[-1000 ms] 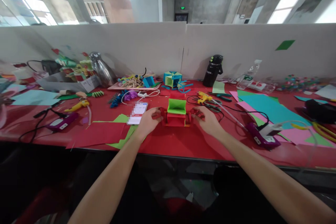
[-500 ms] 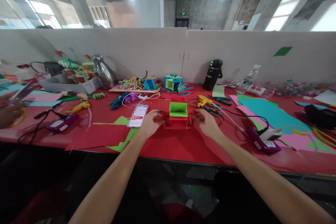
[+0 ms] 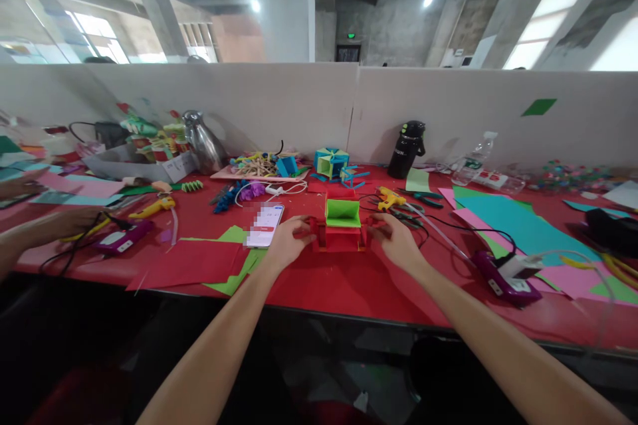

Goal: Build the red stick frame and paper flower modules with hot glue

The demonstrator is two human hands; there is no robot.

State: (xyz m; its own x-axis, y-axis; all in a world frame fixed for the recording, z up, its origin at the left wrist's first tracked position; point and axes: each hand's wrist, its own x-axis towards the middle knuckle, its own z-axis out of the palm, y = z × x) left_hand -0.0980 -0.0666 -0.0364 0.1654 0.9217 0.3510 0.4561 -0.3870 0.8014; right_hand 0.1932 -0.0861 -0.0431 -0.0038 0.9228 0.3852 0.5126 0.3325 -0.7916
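A small red paper model (image 3: 341, 239) with a box-like body stands on the red tabletop in front of me. On its top is a bright green folded paper piece (image 3: 342, 212), with a red panel showing behind it. My left hand (image 3: 290, 239) pinches the model's left side piece between thumb and fingers. On the opposite side, my right hand (image 3: 397, 239) grips the right side piece in the same way. The fingertips partly cover both side pieces. A phone (image 3: 266, 226) lies just beyond my left wrist, beside red paper sheets (image 3: 187, 262).
To the right are a yellow glue gun (image 3: 390, 198), pliers (image 3: 423, 198), coloured sheets (image 3: 528, 222) and a purple power strip (image 3: 506, 282). A blue-green paper model (image 3: 331, 165) and black bottle (image 3: 406, 149) stand behind. A co-worker's hand (image 3: 82, 222) reaches near another purple strip (image 3: 124, 237).
My view has tilted up slightly. My hands stay on the model's sides, and more of the red panel behind the green piece shows. At left, the co-worker's hands have moved, one towards the power strip.
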